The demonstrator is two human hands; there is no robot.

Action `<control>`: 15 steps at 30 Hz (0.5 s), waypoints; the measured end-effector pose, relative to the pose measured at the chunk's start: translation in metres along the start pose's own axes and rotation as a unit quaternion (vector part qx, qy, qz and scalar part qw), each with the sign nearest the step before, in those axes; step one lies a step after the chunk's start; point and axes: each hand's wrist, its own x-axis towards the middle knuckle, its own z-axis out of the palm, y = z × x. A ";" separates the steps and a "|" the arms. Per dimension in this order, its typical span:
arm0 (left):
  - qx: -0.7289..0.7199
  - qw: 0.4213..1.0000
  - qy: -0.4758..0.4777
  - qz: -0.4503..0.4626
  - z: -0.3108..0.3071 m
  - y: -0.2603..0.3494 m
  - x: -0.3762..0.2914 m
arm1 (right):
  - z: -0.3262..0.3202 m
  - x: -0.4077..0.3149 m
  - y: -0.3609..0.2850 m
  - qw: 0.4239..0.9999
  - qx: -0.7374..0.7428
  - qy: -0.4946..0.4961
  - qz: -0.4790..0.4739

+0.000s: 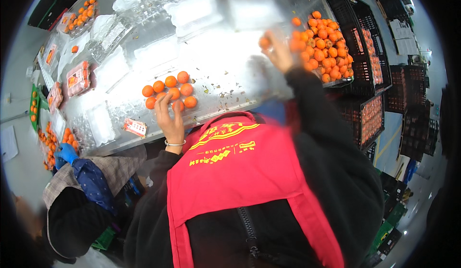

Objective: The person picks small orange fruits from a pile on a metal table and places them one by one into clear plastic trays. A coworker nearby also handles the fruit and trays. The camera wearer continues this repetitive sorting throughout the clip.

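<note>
My left hand (169, 118) rests over the near edge of a clear plastic tray of orange persimmons (170, 81), its fingertips touching fruit in the nearer rows. Rows of persimmons fill much of that tray; part of it is hidden under the fingers. Out to the right, my right hand (279, 53), slightly blurred, holds a single persimmon (264, 43) at its fingertips above the metal table (223, 66). Just beyond it lies a large heap of loose persimmons (326, 48), some with dried calyxes showing.
Clear plastic trays (194, 12) with white pads cover the table's far side. Wrapped packs (78, 78) and a printed card (135, 127) lie left. Black crates (360, 44) stand right. A co-worker's blue-gloved hand (66, 154) is at fruit lower left. Dry scraps (225, 95) litter the near edge.
</note>
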 end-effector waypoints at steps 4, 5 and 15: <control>-0.242 0.959 -0.130 -0.073 0.021 0.031 0.030 | -0.003 -0.009 -0.084 0.977 0.204 -0.041 0.046; -0.303 0.933 -0.167 -0.099 0.030 0.040 0.036 | -0.002 -0.011 -0.106 0.973 0.219 -0.053 0.044; -0.335 0.919 -0.164 -0.124 0.051 0.073 0.040 | -0.003 -0.027 -0.213 0.971 0.227 -0.038 -0.068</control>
